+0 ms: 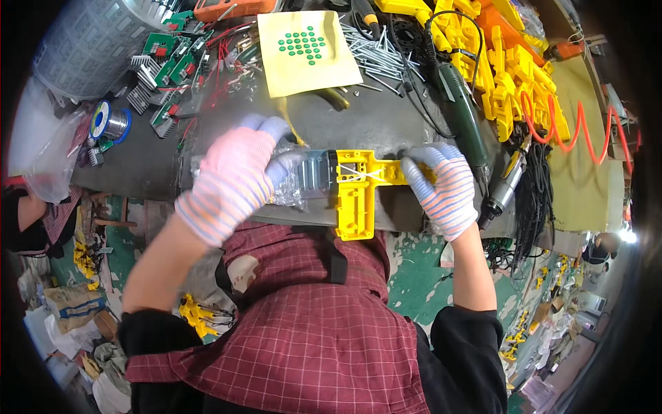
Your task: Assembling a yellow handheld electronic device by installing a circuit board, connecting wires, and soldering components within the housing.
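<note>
A yellow plastic tool housing half (356,200) lies at the front edge of the dark bench, its ribbed hollow side up, with white wires across its middle. My right hand (445,185), in a striped knit glove, grips the narrow right end of that housing between thumb and fingers. A clear ribbed plastic part (314,171) adjoins the housing on its left, beside crinkled clear film (286,193). Over the film is my gloved left hand (238,165), somewhat blurred, its thumb apart from its fingers and nothing visible between them.
Behind the hands lie a yellow sheet with green dots (307,52), loose screws (383,55) and green circuit boards (169,69). A solder spool (110,123) stands left. On the right are a dark green corded tool (463,114), a grey screwdriver (507,186), yellow housings (510,76) and a red coiled hose (579,131).
</note>
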The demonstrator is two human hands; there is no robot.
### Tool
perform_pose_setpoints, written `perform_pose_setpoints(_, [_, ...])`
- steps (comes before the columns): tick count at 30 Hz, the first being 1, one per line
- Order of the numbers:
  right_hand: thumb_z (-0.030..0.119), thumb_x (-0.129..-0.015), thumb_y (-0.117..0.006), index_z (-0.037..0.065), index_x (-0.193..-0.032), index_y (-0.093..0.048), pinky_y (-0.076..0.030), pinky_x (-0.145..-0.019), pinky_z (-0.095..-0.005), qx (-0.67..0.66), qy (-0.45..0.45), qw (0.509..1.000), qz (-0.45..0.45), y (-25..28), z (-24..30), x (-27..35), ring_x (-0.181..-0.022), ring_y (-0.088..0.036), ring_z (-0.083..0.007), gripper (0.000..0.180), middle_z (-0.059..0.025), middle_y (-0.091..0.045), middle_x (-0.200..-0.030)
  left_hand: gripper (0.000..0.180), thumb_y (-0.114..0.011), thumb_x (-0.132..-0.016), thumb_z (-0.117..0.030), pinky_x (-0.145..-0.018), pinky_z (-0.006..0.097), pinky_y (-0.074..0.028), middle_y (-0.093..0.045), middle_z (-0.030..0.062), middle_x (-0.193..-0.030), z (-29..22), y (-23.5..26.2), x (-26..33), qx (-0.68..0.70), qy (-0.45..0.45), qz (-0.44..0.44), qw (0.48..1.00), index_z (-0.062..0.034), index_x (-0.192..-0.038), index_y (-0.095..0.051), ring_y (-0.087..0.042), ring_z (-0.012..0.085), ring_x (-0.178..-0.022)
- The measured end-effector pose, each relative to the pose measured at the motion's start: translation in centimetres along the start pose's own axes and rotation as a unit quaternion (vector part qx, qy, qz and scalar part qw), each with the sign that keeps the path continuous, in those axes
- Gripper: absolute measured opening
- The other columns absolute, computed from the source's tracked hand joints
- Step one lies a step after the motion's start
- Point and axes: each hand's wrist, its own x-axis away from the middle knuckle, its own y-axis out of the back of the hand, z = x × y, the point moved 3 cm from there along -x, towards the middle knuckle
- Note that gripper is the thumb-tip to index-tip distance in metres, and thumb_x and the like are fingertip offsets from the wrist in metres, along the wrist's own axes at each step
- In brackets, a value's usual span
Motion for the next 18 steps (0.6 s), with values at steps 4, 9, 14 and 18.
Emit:
perform_pose_setpoints(4, [0.027, -0.08, -0.073, 0.012, -0.098, -0.069, -0.047, -0.087, -0.0455, -0.055, 0.067, 0.994, -0.061, 0.7, 4.0, -0.7, -0.097, -0.06, -0.0341, 0.024, -0.0117, -0.065, -0.102, 0.032, -0.073, -0.075, -0.015, -0.095, 0.048, -0.048, -0.06, 0.0188, -0.117, -2.0, -2.5, 2.7, 0.0, -0.159, -0.238, 0.958, -0.007, -0.104, -0.063, -0.057, 0.041, -0.112])
perform_pose_setpoints(9, [0.03, -0.078, -0.073, 0.015, -0.096, -0.067, -0.041, -0.1, -0.0492, 0.024, 0.178, 0.984, 0.0, -1.9, 3.9, -1.0, -0.113, -0.056, -0.0328, 0.023, -0.0085, -0.062, -0.115, 0.034, -0.074, -0.072, -0.02, -0.1, 0.053, -0.043, -0.056, 0.0199, -0.12, -4.0, -5.8, 2.3, 0.005, -0.171, -0.208, 0.963, -0.0088, -0.102, -0.062, -0.054, 0.0418, -0.113])
perform_pose_setpoints(14, [0.022, -0.08, -0.074, 0.01, -0.091, -0.069, -0.045, -0.089, -0.046, -0.058, 0.163, 0.981, -0.084, -1.3, 3.4, -0.8, -0.097, -0.062, -0.0331, 0.017, -0.0098, -0.067, -0.099, 0.029, -0.074, -0.074, -0.027, -0.1, 0.054, -0.042, -0.056, 0.0191, -0.122, -3.6, -6.7, 1.8, -0.029, -0.182, -0.201, 0.962, -0.0102, -0.096, -0.066, -0.053, 0.0403, -0.113])
perform_pose_setpoints(18, [0.022, -0.081, -0.074, 0.008, -0.093, -0.071, -0.048, -0.081, -0.0435, -0.073, 0.082, 0.992, -0.07, -1.3, 2.8, -1.4, -0.09, -0.062, -0.0354, 0.019, -0.0138, -0.067, -0.093, 0.026, -0.074, -0.075, -0.027, -0.103, 0.055, -0.039, -0.056, 0.0176, -0.124, -3.3, -5.9, 2.1, 0.006, -0.194, -0.188, 0.963, -0.0127, -0.096, -0.067, -0.052, 0.0393, -0.116])
